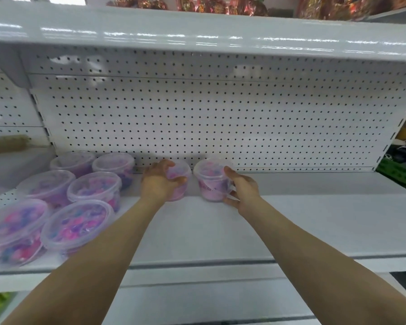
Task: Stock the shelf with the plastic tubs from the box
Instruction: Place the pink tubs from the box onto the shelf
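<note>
**While stocking is under way: position note**

Left grip [161, 181] is curled round a lidded pink tub [180, 170]. Right grip [242, 191] is curled round a second tub [210, 182]. Both tubs stand upright on the white shelf [302, 219], just beside each other, near the pegboard back [197, 113]. Six more tubs [94, 188] sit in two columns at left.

tubs [94, 188]: I'm seeing clear, pink, purple and blue inside
back panel [220, 118]: showing white with dark dots
shelf [302, 221]: looking pale grey

Nothing reads clearly (the scrawl on one tub [210, 184] is blurred).
</note>
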Action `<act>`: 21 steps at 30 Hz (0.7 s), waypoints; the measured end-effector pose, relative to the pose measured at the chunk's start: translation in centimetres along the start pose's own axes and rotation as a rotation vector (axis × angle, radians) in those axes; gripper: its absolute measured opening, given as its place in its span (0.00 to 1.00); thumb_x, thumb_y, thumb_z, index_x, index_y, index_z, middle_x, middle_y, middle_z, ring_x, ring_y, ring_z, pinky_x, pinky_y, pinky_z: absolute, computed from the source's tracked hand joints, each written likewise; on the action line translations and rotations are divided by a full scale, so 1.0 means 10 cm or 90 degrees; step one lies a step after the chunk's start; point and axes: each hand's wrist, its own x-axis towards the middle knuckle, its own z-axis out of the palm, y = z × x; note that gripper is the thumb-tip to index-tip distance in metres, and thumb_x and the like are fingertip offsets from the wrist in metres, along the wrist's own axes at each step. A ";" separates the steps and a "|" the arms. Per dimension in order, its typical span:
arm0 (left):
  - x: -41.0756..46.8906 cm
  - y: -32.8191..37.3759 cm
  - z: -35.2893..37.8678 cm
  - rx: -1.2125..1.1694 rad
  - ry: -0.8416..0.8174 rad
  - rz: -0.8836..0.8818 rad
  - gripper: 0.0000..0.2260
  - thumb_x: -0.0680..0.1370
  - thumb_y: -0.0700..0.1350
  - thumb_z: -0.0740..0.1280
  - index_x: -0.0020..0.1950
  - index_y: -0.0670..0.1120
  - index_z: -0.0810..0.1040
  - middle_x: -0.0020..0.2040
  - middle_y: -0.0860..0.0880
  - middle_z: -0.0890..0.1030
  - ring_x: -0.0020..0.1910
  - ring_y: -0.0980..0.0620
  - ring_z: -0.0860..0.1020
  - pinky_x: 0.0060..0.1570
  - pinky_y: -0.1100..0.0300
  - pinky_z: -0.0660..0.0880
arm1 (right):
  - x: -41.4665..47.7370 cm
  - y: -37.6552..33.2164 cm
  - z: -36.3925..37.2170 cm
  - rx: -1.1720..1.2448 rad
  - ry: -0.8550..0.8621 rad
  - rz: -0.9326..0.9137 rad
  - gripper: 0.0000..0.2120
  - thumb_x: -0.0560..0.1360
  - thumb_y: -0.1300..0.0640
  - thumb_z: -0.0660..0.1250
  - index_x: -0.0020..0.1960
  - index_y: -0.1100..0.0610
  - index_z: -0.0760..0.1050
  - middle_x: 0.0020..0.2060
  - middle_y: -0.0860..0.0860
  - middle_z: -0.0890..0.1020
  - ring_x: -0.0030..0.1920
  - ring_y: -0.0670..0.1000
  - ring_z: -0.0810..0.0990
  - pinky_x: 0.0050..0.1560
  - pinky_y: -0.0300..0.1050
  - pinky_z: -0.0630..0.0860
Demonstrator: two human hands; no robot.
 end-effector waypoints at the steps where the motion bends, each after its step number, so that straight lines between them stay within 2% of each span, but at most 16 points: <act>1: 0.00 0.01 -0.01 0.012 -0.002 -0.001 0.24 0.66 0.58 0.76 0.58 0.51 0.77 0.54 0.48 0.80 0.57 0.44 0.75 0.57 0.55 0.68 | 0.02 0.01 0.00 -0.006 0.003 -0.003 0.20 0.69 0.47 0.78 0.56 0.55 0.77 0.52 0.52 0.80 0.55 0.58 0.81 0.49 0.58 0.83; 5: 0.05 -0.01 0.01 0.040 -0.005 -0.001 0.24 0.66 0.59 0.75 0.59 0.52 0.76 0.55 0.48 0.80 0.58 0.44 0.75 0.56 0.54 0.68 | 0.12 0.08 -0.01 -0.017 0.011 -0.007 0.30 0.68 0.45 0.78 0.64 0.56 0.74 0.58 0.53 0.79 0.56 0.60 0.81 0.38 0.50 0.83; 7: 0.08 -0.02 0.01 0.046 -0.012 -0.001 0.24 0.67 0.59 0.74 0.58 0.53 0.76 0.54 0.48 0.80 0.57 0.44 0.75 0.56 0.54 0.68 | 0.17 0.10 -0.02 -0.024 0.013 -0.018 0.31 0.67 0.44 0.79 0.64 0.56 0.74 0.59 0.54 0.79 0.56 0.60 0.81 0.37 0.49 0.83; 9: 0.08 -0.04 0.01 0.050 -0.014 0.000 0.24 0.67 0.60 0.74 0.58 0.53 0.75 0.54 0.49 0.79 0.58 0.44 0.75 0.55 0.55 0.67 | 0.19 0.08 -0.02 -0.055 0.032 -0.042 0.29 0.67 0.45 0.79 0.62 0.55 0.73 0.57 0.54 0.81 0.54 0.58 0.82 0.44 0.51 0.83; 11: 0.09 -0.06 0.01 0.057 -0.013 -0.001 0.23 0.67 0.60 0.73 0.59 0.53 0.75 0.54 0.49 0.79 0.58 0.44 0.74 0.54 0.56 0.66 | 0.19 0.06 -0.03 -0.155 0.076 -0.102 0.26 0.68 0.45 0.78 0.60 0.53 0.73 0.55 0.51 0.81 0.53 0.53 0.81 0.53 0.49 0.79; 13: 0.09 -0.06 -0.01 0.067 -0.009 0.002 0.23 0.67 0.60 0.73 0.59 0.53 0.75 0.55 0.49 0.79 0.57 0.45 0.74 0.54 0.56 0.66 | 0.16 0.05 -0.03 -0.259 0.103 -0.200 0.24 0.70 0.44 0.76 0.61 0.51 0.73 0.56 0.48 0.79 0.55 0.49 0.78 0.54 0.43 0.73; 16: 0.10 -0.05 -0.04 0.109 -0.021 0.017 0.22 0.67 0.61 0.72 0.57 0.54 0.75 0.53 0.49 0.80 0.56 0.46 0.76 0.54 0.56 0.67 | 0.10 0.07 0.01 -0.366 0.084 -0.356 0.23 0.69 0.43 0.76 0.59 0.49 0.75 0.56 0.46 0.76 0.56 0.45 0.74 0.53 0.38 0.68; 19: 0.13 -0.03 -0.13 0.136 -0.061 0.016 0.22 0.67 0.63 0.71 0.56 0.55 0.76 0.54 0.51 0.80 0.56 0.46 0.76 0.57 0.56 0.70 | 0.05 0.10 0.12 -0.505 0.041 -0.463 0.23 0.64 0.38 0.76 0.53 0.50 0.78 0.47 0.40 0.75 0.55 0.47 0.74 0.54 0.41 0.71; 21: 0.15 -0.04 -0.20 0.160 -0.088 0.011 0.23 0.67 0.65 0.71 0.57 0.55 0.76 0.57 0.50 0.79 0.59 0.45 0.74 0.60 0.53 0.71 | 0.08 0.14 0.18 -0.574 0.039 -0.495 0.24 0.61 0.34 0.75 0.48 0.49 0.79 0.48 0.44 0.78 0.56 0.51 0.75 0.56 0.45 0.73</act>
